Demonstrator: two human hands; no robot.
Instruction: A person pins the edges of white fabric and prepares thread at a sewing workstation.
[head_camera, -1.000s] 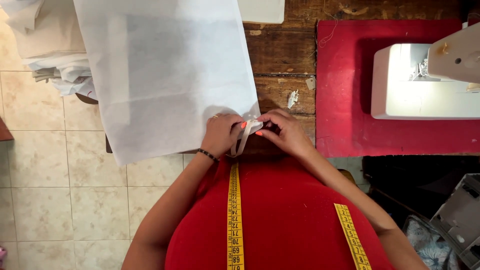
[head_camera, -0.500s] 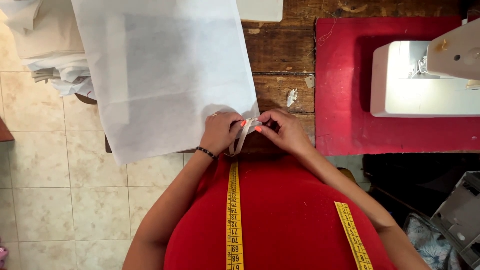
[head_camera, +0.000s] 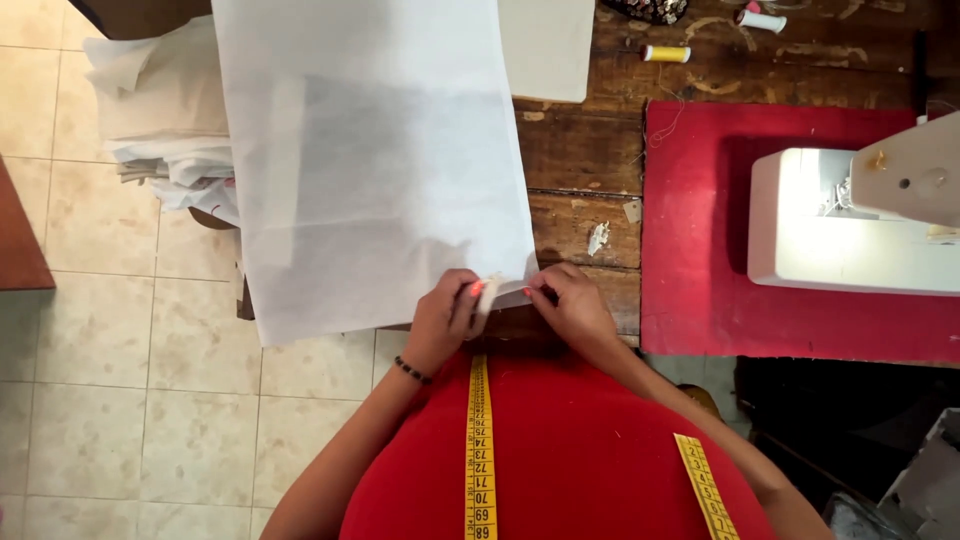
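View: looking straight down from my head at my two hands, my red top and a yellow tape measure (head_camera: 479, 440) hanging round my neck.
Fabric: a large sheet of thin white fabric (head_camera: 370, 160) lies on the dark wooden surface (head_camera: 580, 190), its left part hanging over the edge above the tiled floor (head_camera: 120, 400).
Left hand: my left hand (head_camera: 447, 318) grips the near right corner of the sheet, fingers closed together on it.
Right hand: my right hand (head_camera: 570, 305) pinches the same corner from the other side, fingers clamped on a small white tab of cloth.
Corner: it sits at the near edge of the surface, between both hands, which nearly touch.
Doing it well: I judge the corner needs a firm, even pinch from both sides, kept flat, so the layers stay aligned.
Nearby: a white sewing machine (head_camera: 850, 220) on a red mat (head_camera: 690, 230) to the right; thread spools (head_camera: 665, 53) at the far edge; folded white cloth (head_camera: 160, 120) to the left.
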